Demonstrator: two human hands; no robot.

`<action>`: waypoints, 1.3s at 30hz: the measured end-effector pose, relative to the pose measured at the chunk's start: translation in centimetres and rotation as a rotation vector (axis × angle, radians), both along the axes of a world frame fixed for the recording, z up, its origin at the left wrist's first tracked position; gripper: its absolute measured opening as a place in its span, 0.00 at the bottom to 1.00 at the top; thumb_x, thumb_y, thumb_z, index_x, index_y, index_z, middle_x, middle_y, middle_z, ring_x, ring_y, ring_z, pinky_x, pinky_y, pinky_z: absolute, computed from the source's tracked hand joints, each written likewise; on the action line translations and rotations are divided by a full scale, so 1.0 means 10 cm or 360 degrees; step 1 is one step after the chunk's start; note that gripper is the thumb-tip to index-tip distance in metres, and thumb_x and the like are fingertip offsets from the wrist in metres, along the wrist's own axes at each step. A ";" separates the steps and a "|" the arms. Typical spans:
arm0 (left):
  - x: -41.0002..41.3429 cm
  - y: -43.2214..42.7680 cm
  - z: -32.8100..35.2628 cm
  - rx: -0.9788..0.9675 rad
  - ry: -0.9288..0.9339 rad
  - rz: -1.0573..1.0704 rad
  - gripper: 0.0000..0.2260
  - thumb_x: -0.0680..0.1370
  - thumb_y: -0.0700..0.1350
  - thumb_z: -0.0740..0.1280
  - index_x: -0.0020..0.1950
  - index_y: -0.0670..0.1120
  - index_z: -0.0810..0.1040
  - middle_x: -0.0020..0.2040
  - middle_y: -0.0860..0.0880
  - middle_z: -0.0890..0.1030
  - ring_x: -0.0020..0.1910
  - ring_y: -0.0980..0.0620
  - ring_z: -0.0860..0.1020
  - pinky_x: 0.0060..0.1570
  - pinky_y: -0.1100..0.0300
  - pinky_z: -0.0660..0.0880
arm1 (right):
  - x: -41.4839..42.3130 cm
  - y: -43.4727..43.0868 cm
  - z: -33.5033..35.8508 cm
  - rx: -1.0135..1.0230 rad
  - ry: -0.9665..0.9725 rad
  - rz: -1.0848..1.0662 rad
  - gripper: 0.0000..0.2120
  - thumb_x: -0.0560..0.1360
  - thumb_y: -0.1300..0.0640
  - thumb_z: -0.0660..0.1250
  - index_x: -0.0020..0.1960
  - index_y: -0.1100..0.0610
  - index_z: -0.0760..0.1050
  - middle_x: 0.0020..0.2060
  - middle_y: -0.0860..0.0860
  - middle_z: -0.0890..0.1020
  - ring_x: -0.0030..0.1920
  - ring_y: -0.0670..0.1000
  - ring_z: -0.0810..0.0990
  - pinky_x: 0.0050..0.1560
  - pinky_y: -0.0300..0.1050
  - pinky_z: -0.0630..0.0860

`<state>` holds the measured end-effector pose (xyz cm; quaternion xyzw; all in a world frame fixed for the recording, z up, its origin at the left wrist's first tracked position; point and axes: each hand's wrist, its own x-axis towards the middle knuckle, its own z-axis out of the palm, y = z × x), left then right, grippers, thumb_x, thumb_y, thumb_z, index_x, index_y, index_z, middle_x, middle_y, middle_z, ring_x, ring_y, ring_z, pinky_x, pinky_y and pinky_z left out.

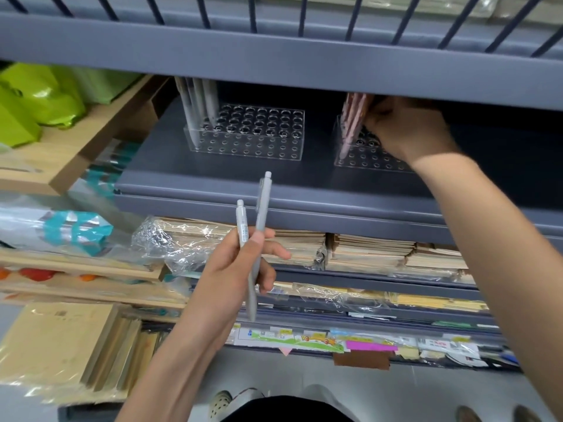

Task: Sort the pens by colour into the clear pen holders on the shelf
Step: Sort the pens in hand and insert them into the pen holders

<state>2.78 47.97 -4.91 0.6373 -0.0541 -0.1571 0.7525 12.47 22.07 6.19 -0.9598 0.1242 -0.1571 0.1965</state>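
Note:
My left hand grips two grey pens upright, in front of the grey shelf. On that shelf stands a clear pen holder with a few grey pens in its left holes. A second clear pen holder to the right carries pink pens. My right hand reaches under the upper shelf and its fingers curl round those pink pens over the right holder. The pen tops and my fingertips are hidden by the upper shelf edge.
The upper shelf front hangs low over the holders. Wrapped stacks of notebooks fill the shelf below. Green bags and a wooden tray sit left. Sticky notes line the lowest shelf.

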 end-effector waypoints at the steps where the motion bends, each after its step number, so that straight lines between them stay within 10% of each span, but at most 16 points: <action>1: 0.02 0.04 0.00 -0.0006 -0.0012 -0.0025 0.11 0.83 0.51 0.59 0.60 0.47 0.75 0.48 0.45 0.85 0.29 0.52 0.73 0.32 0.64 0.74 | -0.03 0.00 0.00 0.0017 0.0020 -0.0023 0.12 0.80 0.50 0.60 0.53 0.54 0.81 0.52 0.57 0.83 0.46 0.55 0.77 0.49 0.42 0.69; 4: 0.06 0.14 0.00 -0.0032 -0.0037 -0.0065 0.14 0.84 0.53 0.58 0.61 0.43 0.71 0.49 0.43 0.85 0.26 0.53 0.70 0.29 0.64 0.72 | -0.19 -0.01 -0.07 0.0145 -0.0304 -0.0245 0.11 0.76 0.54 0.62 0.46 0.58 0.82 0.46 0.57 0.85 0.48 0.58 0.81 0.52 0.48 0.76; 8: 0.11 0.30 -0.03 -0.0048 -0.0085 -0.0111 0.17 0.83 0.55 0.59 0.61 0.41 0.70 0.48 0.43 0.85 0.25 0.52 0.69 0.27 0.62 0.70 | -0.52 0.34 -0.15 0.1083 -0.0807 -0.0200 0.09 0.72 0.63 0.63 0.40 0.53 0.79 0.28 0.47 0.81 0.29 0.46 0.76 0.31 0.40 0.70; 15: 0.20 0.65 -0.06 -0.0136 -0.0135 -0.0242 0.08 0.80 0.47 0.63 0.50 0.42 0.71 0.38 0.46 0.81 0.23 0.53 0.67 0.27 0.63 0.68 | -0.87 1.44 -0.35 0.1224 -0.0074 0.0321 0.07 0.72 0.51 0.74 0.39 0.54 0.84 0.30 0.51 0.83 0.25 0.41 0.73 0.27 0.32 0.68; 25: 0.27 1.13 -0.07 -0.0149 -0.0077 -0.0210 0.13 0.81 0.57 0.59 0.57 0.54 0.79 0.39 0.46 0.81 0.22 0.52 0.66 0.21 0.63 0.63 | -0.76 1.95 -0.39 0.1527 -0.0328 0.0209 0.02 0.75 0.61 0.70 0.44 0.57 0.82 0.35 0.54 0.85 0.36 0.51 0.84 0.37 0.42 0.81; 33: 0.34 1.34 -0.09 -0.0338 0.0225 -0.0142 0.17 0.83 0.56 0.54 0.55 0.44 0.74 0.31 0.48 0.71 0.20 0.54 0.60 0.20 0.65 0.59 | -0.20 1.84 0.01 0.1246 -0.0948 0.0091 0.09 0.71 0.65 0.64 0.40 0.54 0.81 0.38 0.49 0.86 0.43 0.54 0.85 0.48 0.55 0.82; 39: 0.40 1.45 -0.10 -0.0296 0.0148 -0.0068 0.12 0.85 0.46 0.55 0.48 0.50 0.76 0.34 0.46 0.74 0.20 0.53 0.62 0.19 0.65 0.58 | 0.26 1.83 -0.06 0.0872 -0.0732 -0.0062 0.09 0.75 0.53 0.66 0.48 0.57 0.82 0.50 0.55 0.85 0.55 0.55 0.82 0.61 0.52 0.75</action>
